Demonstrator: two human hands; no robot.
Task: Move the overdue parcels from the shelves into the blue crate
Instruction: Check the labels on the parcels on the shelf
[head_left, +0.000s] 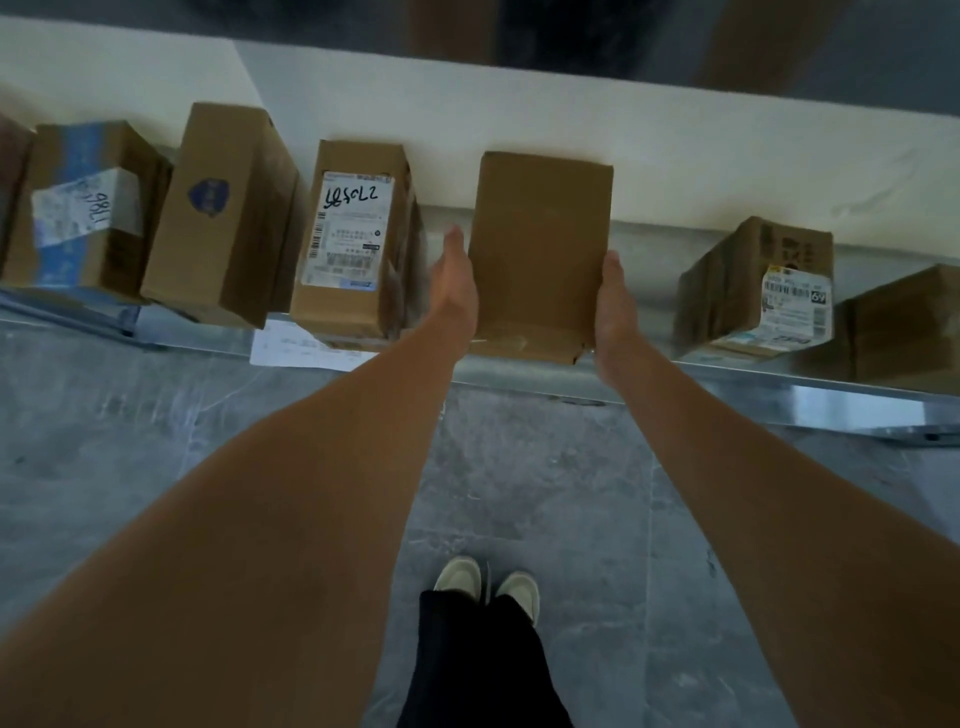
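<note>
A plain brown cardboard parcel (537, 249) with no label on its top face stands on the low metal shelf (675, 382). My left hand (453, 283) lies flat against its left side and my right hand (615, 306) presses its right side, so both hands clasp it. Its front edge overhangs the shelf rim slightly. Left of it stands a labelled parcel (353, 244) with handwritten digits. No blue crate is in view.
Further left are a tall box with a blue badge (218, 208) and a box with blue tape (85, 208). Two more boxes (758, 291) sit at the right. A paper sheet (306, 345) hangs off the shelf. Grey tiled floor and my shoes (488, 584) lie below.
</note>
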